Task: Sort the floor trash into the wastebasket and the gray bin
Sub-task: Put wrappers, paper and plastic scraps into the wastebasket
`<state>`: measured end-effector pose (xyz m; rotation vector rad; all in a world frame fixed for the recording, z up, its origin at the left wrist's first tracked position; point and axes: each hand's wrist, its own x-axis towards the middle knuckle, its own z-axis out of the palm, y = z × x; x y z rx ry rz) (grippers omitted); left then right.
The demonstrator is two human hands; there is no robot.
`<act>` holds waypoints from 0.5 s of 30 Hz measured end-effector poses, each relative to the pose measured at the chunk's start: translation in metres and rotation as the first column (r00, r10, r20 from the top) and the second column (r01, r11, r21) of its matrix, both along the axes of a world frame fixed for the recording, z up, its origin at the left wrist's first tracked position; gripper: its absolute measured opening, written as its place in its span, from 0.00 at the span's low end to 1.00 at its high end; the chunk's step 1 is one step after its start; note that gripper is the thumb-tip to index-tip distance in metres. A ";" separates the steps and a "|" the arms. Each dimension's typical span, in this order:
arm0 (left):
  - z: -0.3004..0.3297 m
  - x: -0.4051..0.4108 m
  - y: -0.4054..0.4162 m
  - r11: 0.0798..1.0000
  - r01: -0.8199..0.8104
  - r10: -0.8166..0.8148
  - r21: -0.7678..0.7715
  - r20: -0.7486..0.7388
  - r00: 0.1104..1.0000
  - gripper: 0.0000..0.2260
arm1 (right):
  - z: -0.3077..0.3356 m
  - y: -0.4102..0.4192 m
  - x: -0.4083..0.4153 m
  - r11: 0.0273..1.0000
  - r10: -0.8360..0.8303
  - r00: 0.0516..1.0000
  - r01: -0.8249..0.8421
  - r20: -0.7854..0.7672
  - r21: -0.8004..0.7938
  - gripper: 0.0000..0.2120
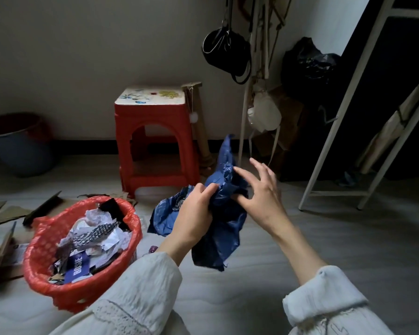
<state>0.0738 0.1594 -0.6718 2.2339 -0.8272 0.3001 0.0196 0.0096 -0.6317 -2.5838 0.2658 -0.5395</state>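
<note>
While our left hand (194, 211) pinches the blue plastic bag (221, 213) and our right hand (259, 189) spreads loose against it, it could slip floorward, missing the near-left wastebasket (44, 267).

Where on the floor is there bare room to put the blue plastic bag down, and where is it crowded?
Bare floor lies right of the blue plastic bag, between the right hand and the white rack's legs. It is crowded around the red-lined wastebasket and among the cardboard scraps left of it.
</note>
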 end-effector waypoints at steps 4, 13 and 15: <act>0.006 0.000 0.008 0.993 0.085 -0.070 -0.088 0.165 0.984 0.15 | -0.008 0.005 0.001 0.868 0.233 0.971 -0.179 -0.060 0.464 0.32; 0.006 -0.002 0.006 0.988 0.019 -0.036 0.151 0.111 0.993 0.46 | -0.002 0.024 0.002 0.859 0.111 0.980 -0.178 0.165 0.479 0.15; 0.006 0.001 0.006 0.993 -0.022 0.005 0.112 0.153 0.988 0.41 | 0.003 0.027 -0.001 0.866 0.138 0.964 -0.229 0.229 0.445 0.15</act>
